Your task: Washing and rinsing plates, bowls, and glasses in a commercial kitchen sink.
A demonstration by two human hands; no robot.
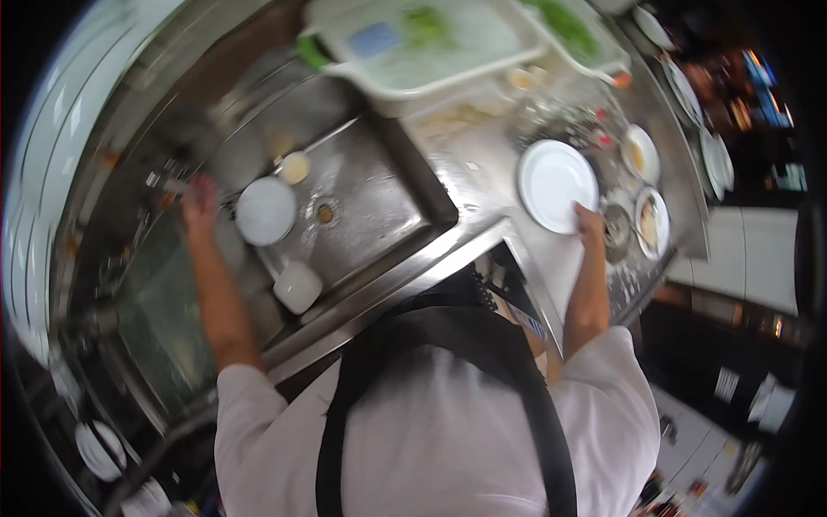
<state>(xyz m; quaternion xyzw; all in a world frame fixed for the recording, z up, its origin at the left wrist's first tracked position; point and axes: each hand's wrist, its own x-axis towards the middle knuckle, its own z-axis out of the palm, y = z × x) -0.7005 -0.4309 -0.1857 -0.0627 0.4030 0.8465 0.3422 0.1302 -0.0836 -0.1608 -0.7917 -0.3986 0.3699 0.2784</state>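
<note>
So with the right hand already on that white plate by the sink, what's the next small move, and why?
Probably lift the white plate and bring it over to the sink. The right hand touches its near rim, though a firm grip isn't clear, and the left hand is busy at the sink's far left side.

Steel counter (482, 185) carries a white plate (556, 183), 2 small bowls (642, 153), trays (422, 43).

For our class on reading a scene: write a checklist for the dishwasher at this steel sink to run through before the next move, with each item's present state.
1. Right hand touches the white plate at its rim: ok.
2. Grip closed on that plate: cannot tell.
3. Left hand free of the round plate in the sink: ok, apart.
4. Sink drain uncovered: ok.
5. Counter right of the plate free of dishes: not ok.
</note>
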